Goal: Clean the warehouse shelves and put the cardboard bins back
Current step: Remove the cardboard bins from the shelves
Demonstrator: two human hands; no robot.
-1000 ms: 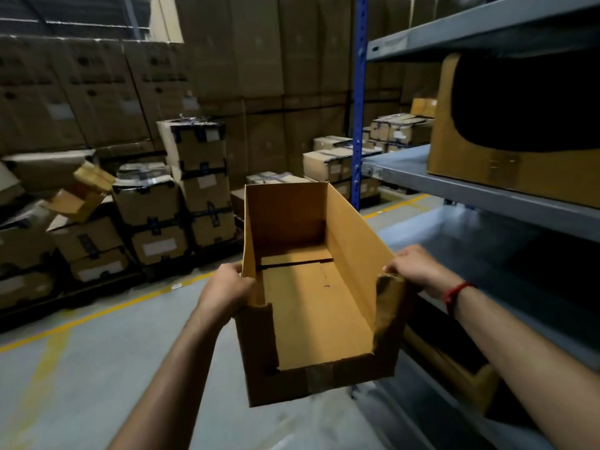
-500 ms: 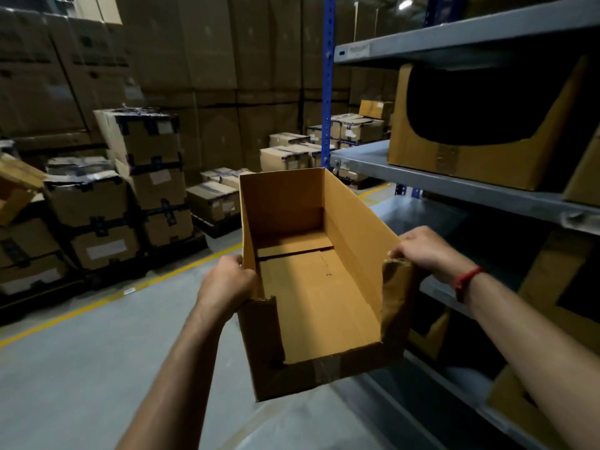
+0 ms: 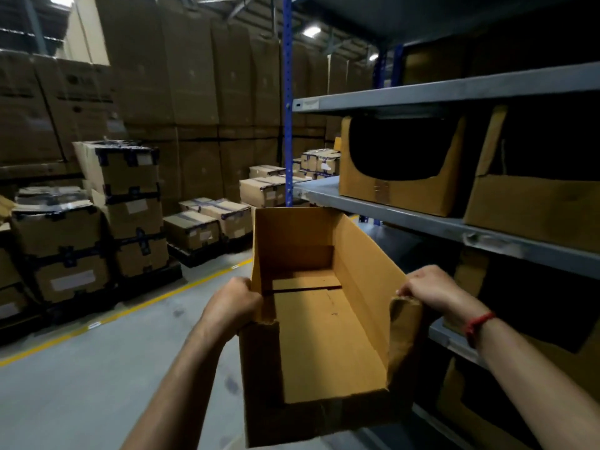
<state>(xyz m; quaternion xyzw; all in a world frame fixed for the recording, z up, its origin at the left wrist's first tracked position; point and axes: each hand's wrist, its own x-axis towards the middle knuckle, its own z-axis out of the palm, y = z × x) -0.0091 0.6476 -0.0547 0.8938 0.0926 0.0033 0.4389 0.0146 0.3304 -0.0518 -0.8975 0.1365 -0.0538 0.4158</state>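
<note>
Bin (image 3: 324, 345) nearer shelf (image 3: 406, 219), two boxes (image 3: 396, 193) occupying it

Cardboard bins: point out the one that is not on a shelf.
The empty bin held by the left hand and right hand at its side walls. The other bins stand on the grey shelves.

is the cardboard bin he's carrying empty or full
Empty: the cardboard bin, gripped by the left hand and right hand, shows only its bare floor.
</note>
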